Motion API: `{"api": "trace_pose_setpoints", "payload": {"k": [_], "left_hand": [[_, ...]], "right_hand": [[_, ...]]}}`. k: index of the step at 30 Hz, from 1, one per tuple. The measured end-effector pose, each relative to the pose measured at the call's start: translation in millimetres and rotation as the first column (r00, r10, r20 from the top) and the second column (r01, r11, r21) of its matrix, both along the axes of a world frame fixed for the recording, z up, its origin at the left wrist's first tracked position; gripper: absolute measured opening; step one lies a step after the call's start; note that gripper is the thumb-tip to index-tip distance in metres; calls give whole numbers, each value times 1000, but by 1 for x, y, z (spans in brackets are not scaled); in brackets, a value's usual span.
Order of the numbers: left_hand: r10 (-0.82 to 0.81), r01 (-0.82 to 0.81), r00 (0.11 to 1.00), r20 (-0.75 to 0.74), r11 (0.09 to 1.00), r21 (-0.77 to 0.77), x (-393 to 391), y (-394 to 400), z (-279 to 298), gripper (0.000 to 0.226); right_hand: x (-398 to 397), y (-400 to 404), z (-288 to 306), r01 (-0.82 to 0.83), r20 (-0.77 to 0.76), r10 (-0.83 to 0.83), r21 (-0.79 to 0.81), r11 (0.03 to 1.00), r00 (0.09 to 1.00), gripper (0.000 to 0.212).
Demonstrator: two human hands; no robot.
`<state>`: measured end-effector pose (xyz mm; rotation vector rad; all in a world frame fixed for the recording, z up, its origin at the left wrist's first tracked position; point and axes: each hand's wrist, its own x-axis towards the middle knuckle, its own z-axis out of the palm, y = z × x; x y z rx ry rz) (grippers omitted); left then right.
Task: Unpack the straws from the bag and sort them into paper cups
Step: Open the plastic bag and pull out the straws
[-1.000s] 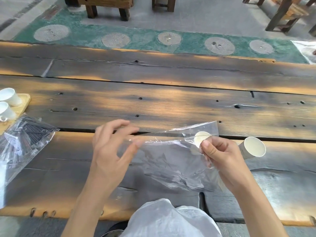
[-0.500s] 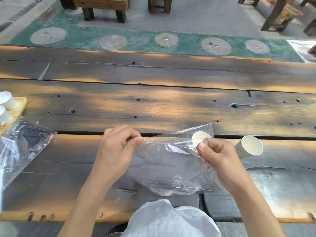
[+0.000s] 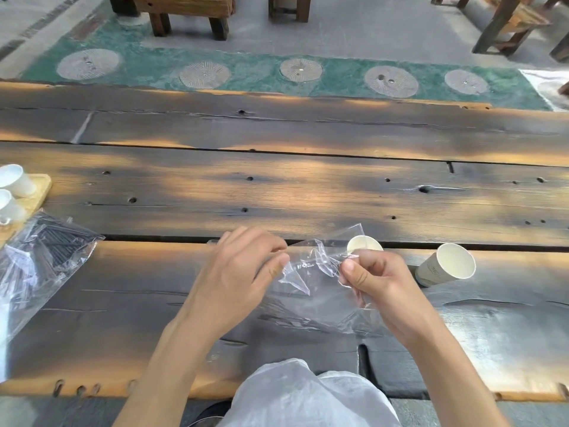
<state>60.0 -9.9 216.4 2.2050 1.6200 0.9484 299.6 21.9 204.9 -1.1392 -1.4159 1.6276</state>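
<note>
A clear plastic bag [image 3: 311, 288] lies crumpled on the dark wooden table [image 3: 277, 186] in front of me. My left hand [image 3: 237, 272] pinches its top edge on the left, and my right hand [image 3: 378, 278] pinches the same edge on the right. Behind my right hand a white paper cup [image 3: 365, 244] shows through the plastic. A second paper cup [image 3: 446, 266] stands to the right, clear of both hands. At the far left lies another clear bag of dark straws [image 3: 46, 257].
A wooden tray [image 3: 43, 188] with two white ceramic cups [image 3: 17, 180] sits at the left edge. White cloth [image 3: 301, 396] covers my lap at the near table edge. Wooden stools stand on the floor beyond the table.
My hands have come closer together along the bag's top edge, bunching the plastic between them. The bag now looks more crumpled than before.
</note>
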Motion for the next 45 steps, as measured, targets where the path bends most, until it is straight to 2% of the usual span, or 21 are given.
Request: {"api": "trace_pose_setpoints", "payload": {"k": [4,8,11,18,22,25,28,30,32,35,37,39,40,42,43,45], "left_hand": [[-37,38,999,-39,999,35,0,-1,-4,44],[-50,53,998,-24,990,134,-3,2,-7,23],[-62,57,998,32,988,144,-6,3,-7,24],[85,-57,958,274,992,-109,-8,3,4,22],[199,-82,887,417,956,-281,-15,8,6,22],[228,-72,875,426,934,-350,-16,11,4,23],[320,-211,849,421,935,-285,-22,15,2,19],[368,-332,878,306,929,-165,-27,17,1,14],[431,-420,860,275,902,-98,-30,16,-5,24],[556,-578,743,372,814,-61,-27,12,-17,40],[574,-621,703,419,783,-31,-19,9,-31,44],[597,-607,634,491,778,-162,-2,6,-52,45],[631,-566,561,536,765,-309,8,5,-64,46],[705,-351,385,596,709,-611,33,5,-83,48],[727,-217,282,626,684,-697,43,9,-91,49],[760,57,54,647,645,-762,53,22,-107,53]], "right_hand": [[0,0,-1,0,-21,0,-7,1000,1000,35],[3,-1,0,-1,-67,-2,-42,999,998,28],[4,-2,0,-38,-24,38,-21,999,999,33],[5,-4,-2,-96,21,97,-36,995,995,36],[7,-5,-5,-90,42,91,-26,996,995,39],[6,-5,-6,-73,56,75,-29,997,996,36],[5,-3,-4,-1,13,1,-1,1000,1000,31],[4,1,1,71,-46,-70,12,997,996,29],[2,5,8,123,-121,-121,6,992,985,27],[-5,11,21,179,-233,-169,24,984,958,24],[-11,14,30,210,-298,-185,54,976,936,20],[-18,16,40,222,-388,-183,59,973,903,18],[-21,16,45,215,-437,-168,60,975,884,18],[-25,14,52,195,-521,-137,58,979,843,21],[-26,13,56,192,-552,-131,54,980,824,21],[-26,11,60,197,-595,-142,29,980,791,18]]}}
